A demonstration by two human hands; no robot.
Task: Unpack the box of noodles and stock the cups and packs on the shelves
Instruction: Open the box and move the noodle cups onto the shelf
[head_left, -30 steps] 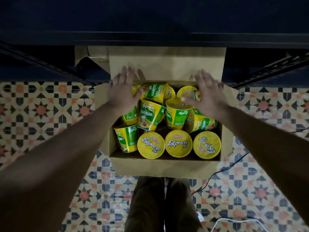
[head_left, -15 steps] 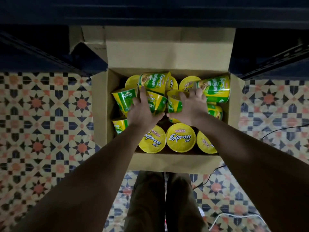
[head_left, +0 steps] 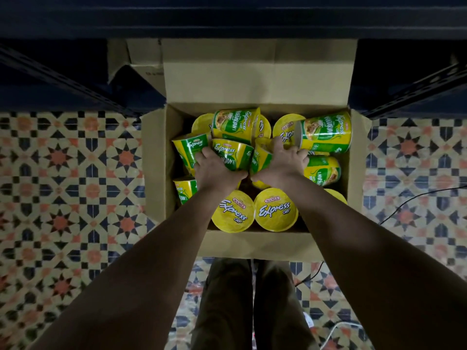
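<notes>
Noodle cups: yellow-green Mamee Express cups, jumbled in open cardboard box on patterned tile floor.
Left hand: fingers curled round a tilted cup.
Right hand: grasping a centre cup, fingertips partly hidden.

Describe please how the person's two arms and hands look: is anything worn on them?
Both forearms are bare as far as the picture shows: no sleeves, gloves or watch are visible. The left hand and the right hand show no rings that I can make out, though the light is dim. Below, the legs wear dark brownish trousers.
</notes>
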